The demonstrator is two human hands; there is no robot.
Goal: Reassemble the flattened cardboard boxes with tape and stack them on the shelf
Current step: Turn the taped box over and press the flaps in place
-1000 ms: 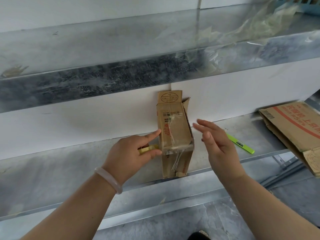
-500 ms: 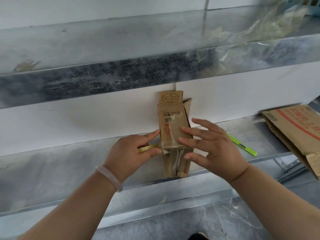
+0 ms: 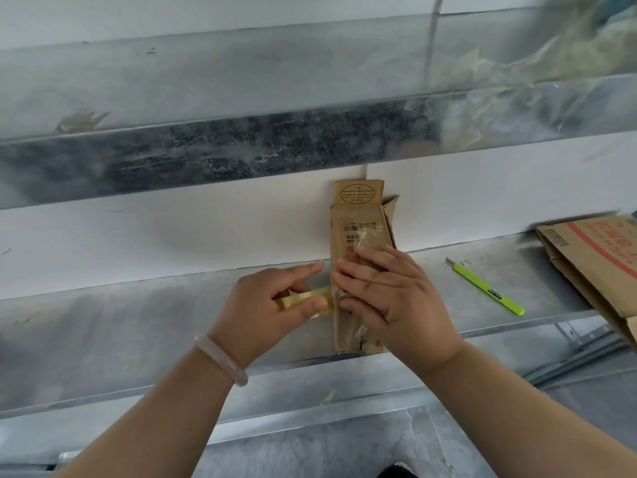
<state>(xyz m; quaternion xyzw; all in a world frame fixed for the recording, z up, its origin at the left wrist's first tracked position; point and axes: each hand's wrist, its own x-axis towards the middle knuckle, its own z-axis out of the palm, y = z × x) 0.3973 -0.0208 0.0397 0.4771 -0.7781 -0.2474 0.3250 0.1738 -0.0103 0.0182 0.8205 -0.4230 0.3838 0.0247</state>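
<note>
A small brown cardboard box (image 3: 356, 229) lies lengthwise on the metal shelf (image 3: 138, 332), its far flaps standing open against the white wall. My left hand (image 3: 275, 305) sits at the box's left side and pinches a yellowish strip of tape (image 3: 322, 296) that reaches the box. My right hand (image 3: 389, 294) lies flat on the box top, fingers spread, pressing down over the taped seam. The near part of the box is partly covered by that hand.
A green utility knife (image 3: 486, 288) lies on the shelf right of the box. A flattened cardboard box with red print (image 3: 593, 267) hangs over the shelf's right end. An upper metal shelf (image 3: 241, 150) runs overhead, with crumpled plastic film (image 3: 517, 74) at its right.
My right hand has moved left from beside the box onto its top and now presses flat. My left hand stays at the box's left side with the tape.
</note>
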